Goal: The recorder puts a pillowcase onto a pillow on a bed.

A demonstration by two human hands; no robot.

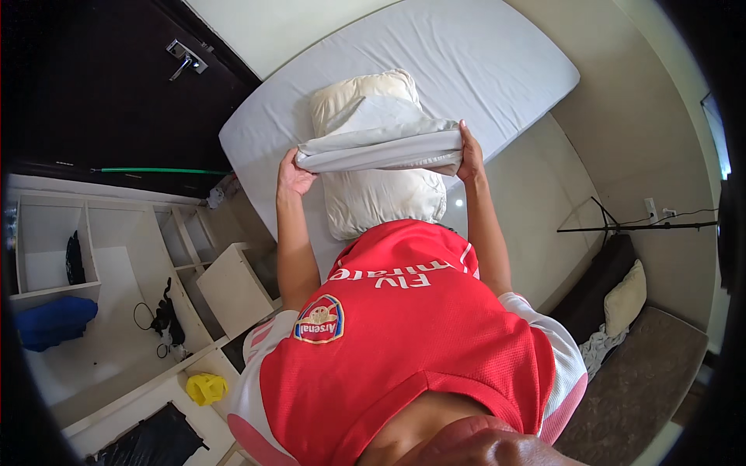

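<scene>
A pale grey-white pillowcase (384,148), its edge folded or gathered, is stretched between my two hands above a cream pillow (384,201). My left hand (470,154) grips its right end, thumb tip showing at the upper corner. At the other end, my right hand (296,175) holds the corner, fingers partly hidden by the cloth. The pillow shows beyond and below the cloth; its middle is hidden, so I cannot tell whether it is one pillow or two. It lies on a mattress with a light grey sheet (466,58).
Left of the bed are a dark door (105,87) with a metal handle, a green rod (163,170) and open white shelving (122,221). At right stand a black metal stand (641,227) and a brown mattress or couch (641,378) with a cream cushion (625,298).
</scene>
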